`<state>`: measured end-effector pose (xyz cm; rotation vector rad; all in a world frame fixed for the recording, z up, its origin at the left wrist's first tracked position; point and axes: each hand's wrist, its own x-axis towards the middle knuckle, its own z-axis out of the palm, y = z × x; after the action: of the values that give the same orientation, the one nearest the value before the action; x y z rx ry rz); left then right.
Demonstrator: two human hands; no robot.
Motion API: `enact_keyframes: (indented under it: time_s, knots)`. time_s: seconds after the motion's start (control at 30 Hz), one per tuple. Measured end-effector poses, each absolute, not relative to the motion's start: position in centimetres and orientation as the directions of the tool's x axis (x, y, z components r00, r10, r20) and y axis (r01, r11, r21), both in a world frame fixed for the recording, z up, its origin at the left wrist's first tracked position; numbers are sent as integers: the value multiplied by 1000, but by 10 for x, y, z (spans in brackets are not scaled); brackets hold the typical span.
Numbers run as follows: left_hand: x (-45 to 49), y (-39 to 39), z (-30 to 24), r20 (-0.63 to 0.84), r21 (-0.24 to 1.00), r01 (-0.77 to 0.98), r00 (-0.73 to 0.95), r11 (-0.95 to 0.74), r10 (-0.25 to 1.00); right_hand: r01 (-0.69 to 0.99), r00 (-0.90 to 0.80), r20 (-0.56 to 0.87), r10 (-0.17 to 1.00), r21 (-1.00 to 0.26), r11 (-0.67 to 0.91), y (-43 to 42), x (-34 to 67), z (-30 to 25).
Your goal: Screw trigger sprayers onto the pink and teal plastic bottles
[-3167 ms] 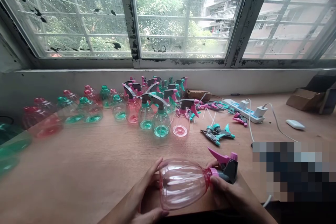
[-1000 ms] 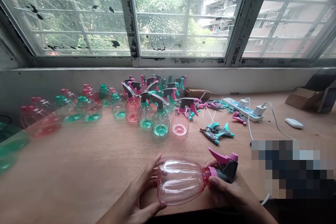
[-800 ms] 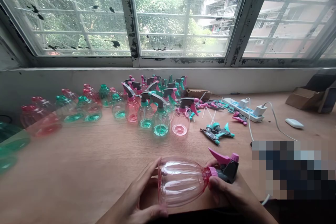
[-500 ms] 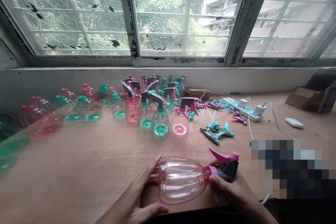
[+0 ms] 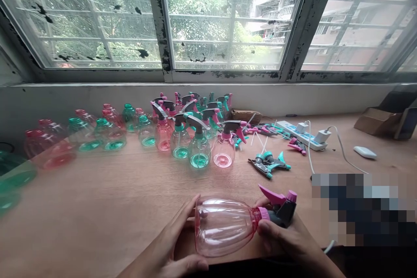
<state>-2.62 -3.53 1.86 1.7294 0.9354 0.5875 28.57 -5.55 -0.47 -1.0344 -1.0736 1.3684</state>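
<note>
Near: I see right hand [image 5: 280, 231] gripping sprayer [image 5: 282, 212], left hand [image 5: 164, 241] cupping bottle [image 5: 224, 226]; contact partly hidden, probably tightening; next needs firm twist.

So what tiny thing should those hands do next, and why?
Maybe twist the see-through pink plastic bottle a little: the left hand is cupped around its base, the right hand grips by the round pink plastic collar, and the black-and-pink trigger sprayer sits on its neck. I can't tell whether the collar is tight.

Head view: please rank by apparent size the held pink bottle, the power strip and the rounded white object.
Largest to smallest:
1. Held pink bottle, helped by its nearness
2. Power strip
3. Rounded white object
</note>
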Motion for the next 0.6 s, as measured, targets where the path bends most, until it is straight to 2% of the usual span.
enact_keyframes:
  time_s: [0.27,0.6]
  knots:
    - [-21,-34,27,-23,926,324,566,-196,824,-294,-66,-20,998,-955,-38,-53,284,-3]
    - [-23,-33,24,-60,940,307,580,-150,813,-238,-76,-16,997,-971,-33,-55,285,-4]
